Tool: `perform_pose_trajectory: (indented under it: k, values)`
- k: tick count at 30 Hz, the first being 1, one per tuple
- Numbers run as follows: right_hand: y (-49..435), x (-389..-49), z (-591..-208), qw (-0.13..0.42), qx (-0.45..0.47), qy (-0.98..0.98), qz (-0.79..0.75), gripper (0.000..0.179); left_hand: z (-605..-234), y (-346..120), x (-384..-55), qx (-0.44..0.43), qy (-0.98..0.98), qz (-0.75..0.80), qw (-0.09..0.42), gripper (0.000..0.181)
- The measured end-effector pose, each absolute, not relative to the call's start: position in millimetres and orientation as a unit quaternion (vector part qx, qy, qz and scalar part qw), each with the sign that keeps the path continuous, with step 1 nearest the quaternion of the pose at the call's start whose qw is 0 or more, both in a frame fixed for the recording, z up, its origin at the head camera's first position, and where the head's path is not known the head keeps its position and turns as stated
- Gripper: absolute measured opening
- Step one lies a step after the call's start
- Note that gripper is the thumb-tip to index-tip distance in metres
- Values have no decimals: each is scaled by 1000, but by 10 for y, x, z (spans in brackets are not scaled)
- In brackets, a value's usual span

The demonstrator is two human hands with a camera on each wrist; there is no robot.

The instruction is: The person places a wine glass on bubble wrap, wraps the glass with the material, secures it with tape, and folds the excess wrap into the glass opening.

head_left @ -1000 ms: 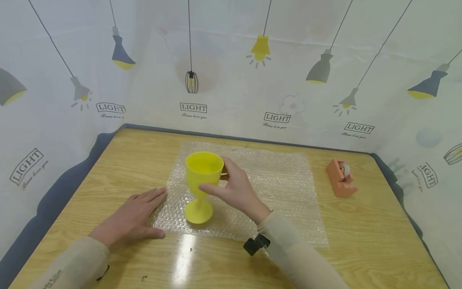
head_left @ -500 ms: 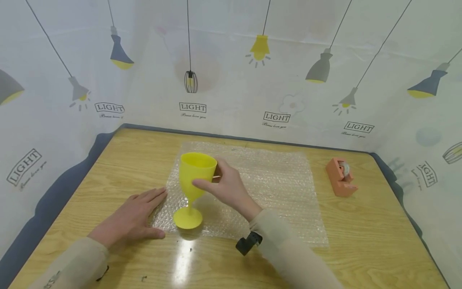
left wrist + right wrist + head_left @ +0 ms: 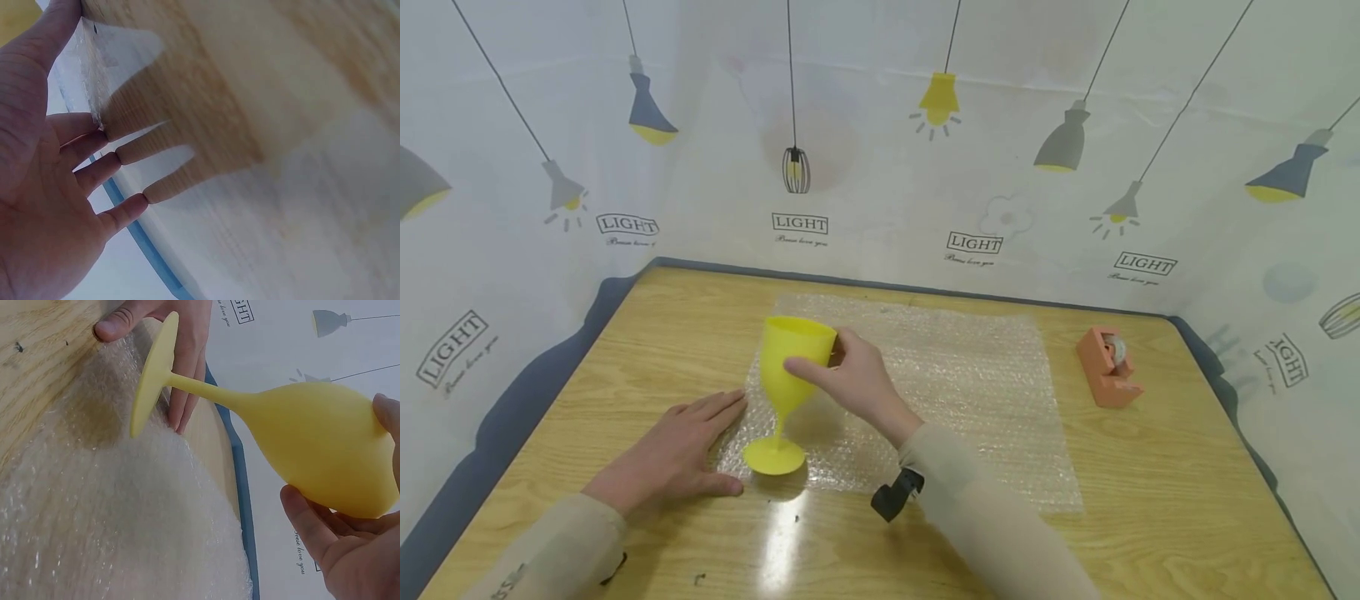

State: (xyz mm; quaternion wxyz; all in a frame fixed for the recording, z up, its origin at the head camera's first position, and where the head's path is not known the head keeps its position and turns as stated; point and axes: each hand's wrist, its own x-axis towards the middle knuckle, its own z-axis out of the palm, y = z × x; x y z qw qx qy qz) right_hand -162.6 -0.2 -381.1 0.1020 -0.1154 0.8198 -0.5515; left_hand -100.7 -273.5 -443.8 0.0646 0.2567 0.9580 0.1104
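Note:
My right hand (image 3: 857, 379) grips the bowl of a yellow goblet (image 3: 796, 354), thumb on the near side and fingers behind. In the right wrist view the goblet's round foot (image 3: 154, 375) hangs above the bubble wrap (image 3: 125, 512), apart from it. The goblet leans slightly, its foot toward the left. My left hand (image 3: 670, 454) rests with its fingers extended at the left edge of the bubble wrap sheet (image 3: 940, 400). The left wrist view shows the fingertips (image 3: 139, 203) of that hand touching the wooden surface.
An orange tape dispenser (image 3: 1108, 371) with a clear roll stands on the wooden table (image 3: 1180, 467), right of the bubble wrap. A white curtain (image 3: 880, 167) printed with lamps surrounds the table's back and sides. Small dark marks (image 3: 700, 577) show near the front.
My right hand has carried the goblet left over the bubble wrap, and its foot has swung left toward the left hand. The left hand stays in place.

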Motion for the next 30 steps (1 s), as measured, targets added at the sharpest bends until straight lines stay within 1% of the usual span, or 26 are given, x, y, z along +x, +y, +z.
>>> perform_pose_trajectory:
  k: [9,15,20,30]
  values:
    - [-190,-1650,-3689,118,-86,836,-529,56,-4425,-2742,-1000,250,959,116,68,116]
    - [-350,-1662,-3590,124,-49,868,-478,64,-4445,-2750,-1006,249,960,112,65,116]
    - [-457,-1686,-3552,134,-49,890,-433,68,-4458,-2747,-1011,246,961,108,64,116]
    - [-560,-1740,-3578,144,-51,900,-408,56,-4475,-2716,-1008,242,963,102,56,117]
